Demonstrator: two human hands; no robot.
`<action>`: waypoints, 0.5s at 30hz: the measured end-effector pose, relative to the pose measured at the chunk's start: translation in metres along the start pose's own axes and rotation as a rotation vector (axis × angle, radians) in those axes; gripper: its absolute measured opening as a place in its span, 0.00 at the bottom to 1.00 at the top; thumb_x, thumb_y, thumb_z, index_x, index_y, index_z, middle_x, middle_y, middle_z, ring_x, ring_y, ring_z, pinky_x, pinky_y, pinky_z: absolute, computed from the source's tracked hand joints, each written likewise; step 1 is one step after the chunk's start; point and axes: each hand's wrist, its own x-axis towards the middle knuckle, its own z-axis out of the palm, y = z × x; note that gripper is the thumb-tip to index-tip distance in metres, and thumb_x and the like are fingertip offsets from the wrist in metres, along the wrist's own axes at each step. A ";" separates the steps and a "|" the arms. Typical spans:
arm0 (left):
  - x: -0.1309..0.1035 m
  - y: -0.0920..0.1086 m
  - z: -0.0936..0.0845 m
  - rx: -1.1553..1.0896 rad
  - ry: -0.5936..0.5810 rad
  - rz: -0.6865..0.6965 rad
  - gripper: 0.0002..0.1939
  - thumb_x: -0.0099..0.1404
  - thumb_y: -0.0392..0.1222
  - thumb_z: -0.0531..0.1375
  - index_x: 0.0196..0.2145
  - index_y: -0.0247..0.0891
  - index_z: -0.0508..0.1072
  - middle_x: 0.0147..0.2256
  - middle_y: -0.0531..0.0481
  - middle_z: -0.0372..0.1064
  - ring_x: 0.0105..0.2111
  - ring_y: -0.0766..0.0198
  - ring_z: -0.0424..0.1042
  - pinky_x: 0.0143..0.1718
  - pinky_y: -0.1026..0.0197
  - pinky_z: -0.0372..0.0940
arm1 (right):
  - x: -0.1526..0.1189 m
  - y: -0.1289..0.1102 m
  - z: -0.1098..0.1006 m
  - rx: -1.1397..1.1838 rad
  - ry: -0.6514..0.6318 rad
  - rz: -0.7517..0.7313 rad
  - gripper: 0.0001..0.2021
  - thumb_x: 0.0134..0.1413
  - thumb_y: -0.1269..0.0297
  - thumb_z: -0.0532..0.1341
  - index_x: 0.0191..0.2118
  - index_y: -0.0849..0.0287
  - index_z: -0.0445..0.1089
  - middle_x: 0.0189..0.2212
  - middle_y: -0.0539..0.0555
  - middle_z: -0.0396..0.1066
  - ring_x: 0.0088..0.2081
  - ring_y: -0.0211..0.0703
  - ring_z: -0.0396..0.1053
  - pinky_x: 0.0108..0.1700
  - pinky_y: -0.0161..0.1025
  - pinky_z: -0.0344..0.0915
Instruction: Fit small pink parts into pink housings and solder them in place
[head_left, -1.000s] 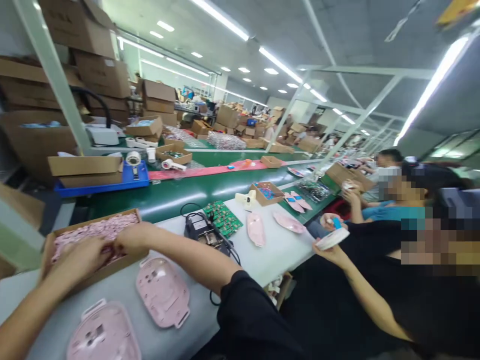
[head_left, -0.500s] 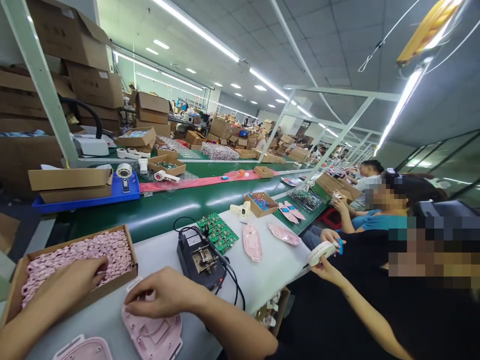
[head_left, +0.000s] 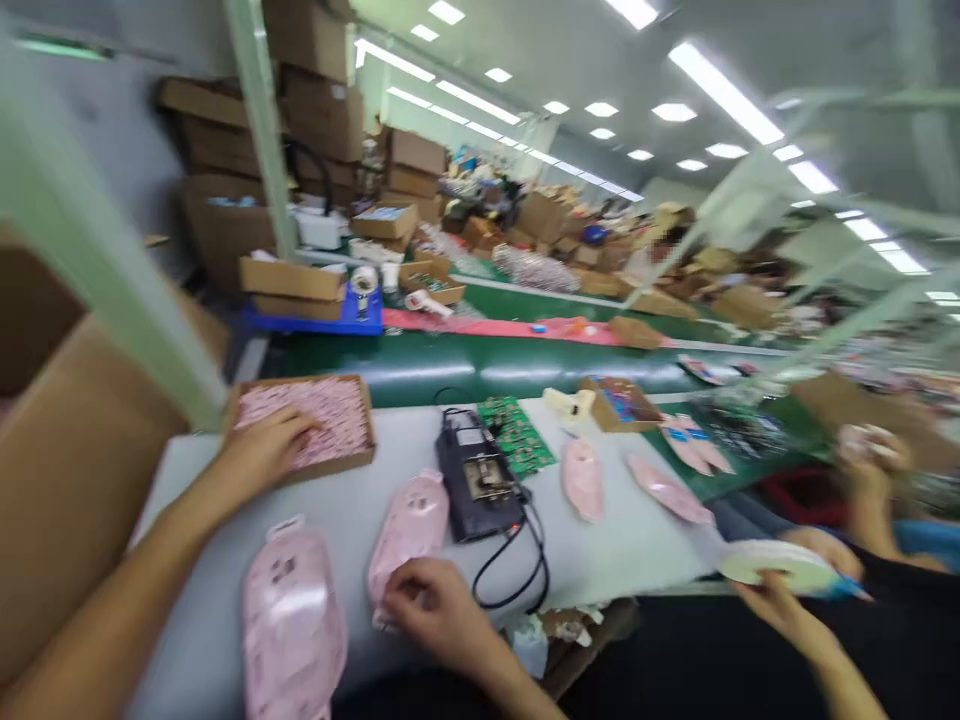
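My left hand [head_left: 274,440] rests over a cardboard box [head_left: 330,464] of small pink plastic parts [head_left: 337,405]. Its fingers lie loosely stretched out on the parts, and no held piece shows. Bent together at the lower end of a pink plastic shell [head_left: 411,520] are the fingers of my right hand [head_left: 439,612]. Whatever is between its thumb and fingertips is too small or hidden to name. A second pink shell [head_left: 294,610] lies to the left, hollow side up, nearer to me.
A black soldering station [head_left: 480,480] with looping cables stands right of the shells, beside green circuit boards [head_left: 516,436]. Further right lie more pink shells [head_left: 583,478]. A co-worker's hand [head_left: 780,600] holds a pale oval part [head_left: 780,565]. A green conveyor [head_left: 420,365] runs behind.
The view has swung left, so the table things appear further right. My right hand has gone from the shell's upper end to its lower end. My left hand stays at the box.
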 end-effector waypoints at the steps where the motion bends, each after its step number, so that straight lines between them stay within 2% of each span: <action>1: -0.012 0.008 -0.004 0.001 0.047 0.004 0.15 0.66 0.44 0.53 0.38 0.38 0.79 0.43 0.42 0.76 0.45 0.53 0.73 0.55 0.52 0.66 | -0.001 0.000 -0.004 -0.008 0.018 -0.016 0.06 0.55 0.64 0.63 0.33 0.60 0.76 0.30 0.52 0.77 0.34 0.40 0.73 0.39 0.33 0.67; 2: -0.024 0.017 -0.006 -0.011 0.106 -0.006 0.16 0.68 0.44 0.52 0.40 0.37 0.79 0.43 0.42 0.75 0.45 0.55 0.73 0.55 0.53 0.66 | 0.001 0.001 -0.008 -0.010 0.035 -0.031 0.07 0.57 0.62 0.63 0.34 0.60 0.75 0.30 0.52 0.76 0.33 0.39 0.73 0.38 0.33 0.67; 5: -0.068 0.043 -0.011 -0.114 0.265 -0.096 0.13 0.72 0.44 0.54 0.44 0.38 0.78 0.44 0.45 0.75 0.45 0.60 0.74 0.51 0.59 0.69 | 0.014 0.005 -0.016 -0.031 0.079 -0.065 0.12 0.60 0.58 0.62 0.45 0.60 0.71 0.31 0.52 0.75 0.32 0.39 0.73 0.38 0.34 0.69; 8: -0.121 0.062 -0.010 -0.201 0.291 -0.205 0.10 0.72 0.45 0.59 0.43 0.40 0.77 0.42 0.49 0.76 0.41 0.64 0.75 0.45 0.64 0.71 | 0.028 0.003 -0.020 -0.165 0.074 -0.108 0.14 0.63 0.58 0.60 0.49 0.58 0.72 0.37 0.54 0.78 0.37 0.42 0.76 0.43 0.37 0.71; 10: -0.156 0.062 -0.005 -0.160 0.283 -0.231 0.09 0.72 0.44 0.59 0.41 0.40 0.78 0.41 0.50 0.76 0.41 0.65 0.75 0.47 0.64 0.71 | 0.037 -0.001 -0.022 -0.296 0.075 -0.139 0.12 0.65 0.60 0.57 0.48 0.58 0.74 0.41 0.56 0.79 0.41 0.44 0.77 0.46 0.39 0.71; 12: -0.186 0.052 0.003 -0.040 0.292 -0.223 0.09 0.73 0.42 0.58 0.41 0.39 0.78 0.42 0.49 0.76 0.43 0.64 0.75 0.52 0.62 0.69 | 0.045 -0.003 -0.025 -0.423 0.101 -0.160 0.12 0.66 0.63 0.55 0.48 0.58 0.74 0.45 0.57 0.78 0.45 0.46 0.77 0.49 0.41 0.71; 15: -0.215 0.034 0.016 0.138 0.264 -0.211 0.12 0.74 0.43 0.56 0.43 0.38 0.78 0.43 0.47 0.76 0.43 0.62 0.76 0.53 0.60 0.68 | 0.054 -0.002 -0.032 -0.610 0.122 -0.134 0.14 0.67 0.66 0.53 0.51 0.58 0.73 0.49 0.59 0.77 0.49 0.49 0.76 0.51 0.44 0.70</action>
